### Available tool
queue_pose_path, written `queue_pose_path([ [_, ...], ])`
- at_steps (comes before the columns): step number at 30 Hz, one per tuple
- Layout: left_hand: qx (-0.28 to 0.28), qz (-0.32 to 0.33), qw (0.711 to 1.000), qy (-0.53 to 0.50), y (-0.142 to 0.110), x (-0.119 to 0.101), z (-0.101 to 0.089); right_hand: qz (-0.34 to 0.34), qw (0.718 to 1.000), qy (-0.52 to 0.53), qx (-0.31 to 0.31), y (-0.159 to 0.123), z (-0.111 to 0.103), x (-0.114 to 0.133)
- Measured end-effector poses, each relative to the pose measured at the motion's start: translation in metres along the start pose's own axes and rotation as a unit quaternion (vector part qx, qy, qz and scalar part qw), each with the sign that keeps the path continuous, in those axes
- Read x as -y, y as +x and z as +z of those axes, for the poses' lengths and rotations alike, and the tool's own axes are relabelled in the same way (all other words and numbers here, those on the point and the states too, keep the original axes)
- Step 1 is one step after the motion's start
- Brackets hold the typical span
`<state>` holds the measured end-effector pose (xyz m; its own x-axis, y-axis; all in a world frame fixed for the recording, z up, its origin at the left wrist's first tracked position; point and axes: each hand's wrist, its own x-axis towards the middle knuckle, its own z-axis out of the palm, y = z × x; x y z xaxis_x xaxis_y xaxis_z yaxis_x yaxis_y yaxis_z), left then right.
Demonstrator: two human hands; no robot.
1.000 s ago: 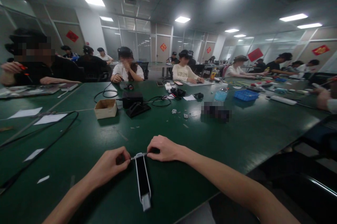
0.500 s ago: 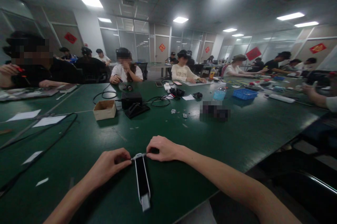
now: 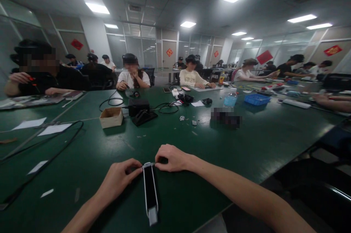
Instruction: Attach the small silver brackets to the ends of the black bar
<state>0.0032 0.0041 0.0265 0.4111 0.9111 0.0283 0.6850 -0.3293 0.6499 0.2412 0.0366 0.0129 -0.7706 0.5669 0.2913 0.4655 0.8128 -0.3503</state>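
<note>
A long, narrow black piece with thin white rims (image 3: 150, 189) lies lengthwise on the green table in front of me. A light grey block sits at its near end, and a pale fitting caps its far end. My left hand (image 3: 118, 179) pinches the left corner of that far end between thumb and fingertips. On the opposite side, my right hand (image 3: 173, 158) is closed, thumb and fingers gripping the right edge of the same fitting. The small details between the fingertips are too fine to make out.
Ahead stand a cardboard box (image 3: 111, 118), a black boxy device (image 3: 138, 107) with cables, and a blue basket (image 3: 257, 99). Small white scraps (image 3: 194, 122) lie beyond my hands. A black cable (image 3: 55, 152) runs along the left. Several people sit around the tables.
The view has shifted slightly. My left fingertips have come closer in against the far end's left corner. My right hand keeps its pinch, and the piece stays on the table.
</note>
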Motion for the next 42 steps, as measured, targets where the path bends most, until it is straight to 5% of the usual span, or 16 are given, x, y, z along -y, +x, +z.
queue_pose_path([
  [19, -0.029, -0.006, 0.999, 0.030, -0.005, -0.004, 0.004, 0.065, 0.998, 0.013, -0.012, -0.002, 0.000, -0.005],
  [22, -0.038, -0.019, 0.999, 0.025, -0.007, -0.004, 0.004, 0.139, 0.989, -0.007, -0.052, -0.005, -0.006, -0.028],
  [26, -0.048, -0.023, 0.999, 0.003, -0.007, 0.003, 0.006, 0.255, 0.953, -0.077, -0.147, -0.020, -0.014, -0.086],
  [30, -0.053, -0.016, 0.998, -0.013, -0.006, 0.009, 0.008, 0.346, 0.889, -0.186, -0.233, -0.042, -0.022, -0.153],
  [34, -0.048, -0.008, 0.999, -0.015, -0.007, 0.008, 0.007, 0.438, 0.834, -0.230, -0.247, -0.054, -0.030, -0.191],
  [42, -0.030, -0.013, 0.999, -0.031, -0.005, 0.009, 0.007, 0.425, 0.876, -0.186, -0.128, -0.050, -0.036, -0.209],
])
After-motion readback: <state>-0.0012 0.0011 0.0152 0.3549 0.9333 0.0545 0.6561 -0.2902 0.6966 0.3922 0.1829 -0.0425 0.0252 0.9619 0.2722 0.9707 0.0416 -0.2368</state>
